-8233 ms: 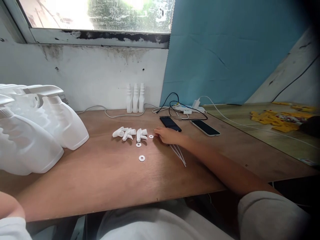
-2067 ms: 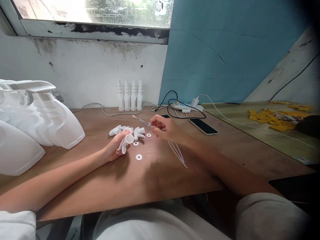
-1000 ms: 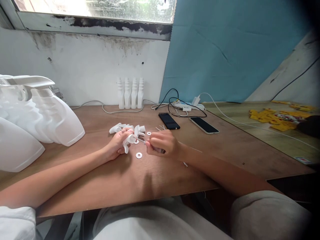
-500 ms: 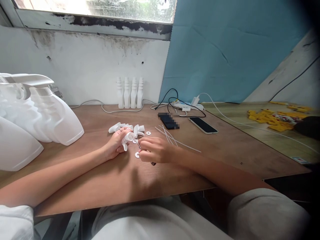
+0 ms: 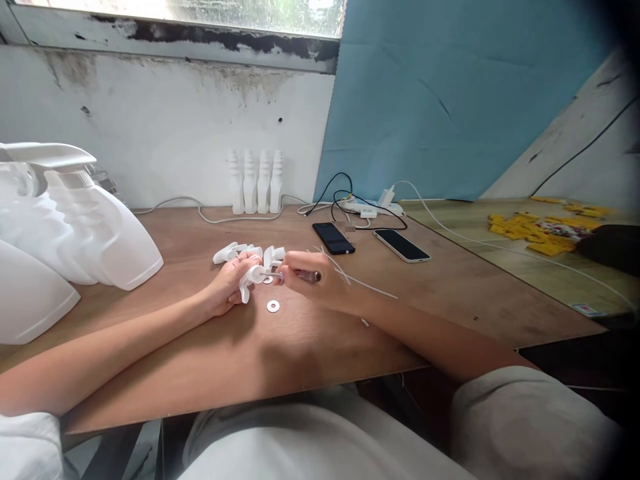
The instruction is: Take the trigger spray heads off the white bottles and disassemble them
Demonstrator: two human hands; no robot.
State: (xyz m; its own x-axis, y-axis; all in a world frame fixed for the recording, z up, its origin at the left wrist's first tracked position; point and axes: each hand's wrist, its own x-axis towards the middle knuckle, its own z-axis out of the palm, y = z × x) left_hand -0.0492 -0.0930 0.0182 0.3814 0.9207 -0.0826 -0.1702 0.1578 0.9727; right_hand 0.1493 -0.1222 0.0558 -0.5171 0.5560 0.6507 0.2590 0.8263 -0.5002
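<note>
L fingers (image 5: 235,277) grip sprayer head (image 5: 249,281), R fingers (image 5: 295,270) tube (image 5: 280,274)

A single head-worn camera is looking forward and down, close over the brown wooden desk (image 5: 200,360), facing the white wall (image 5: 165,133).

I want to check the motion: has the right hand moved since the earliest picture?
Yes. The right hand has left its spot beside the dark phone, come nearer the person and leftward, and meets the spray head held in the left hand.
</note>
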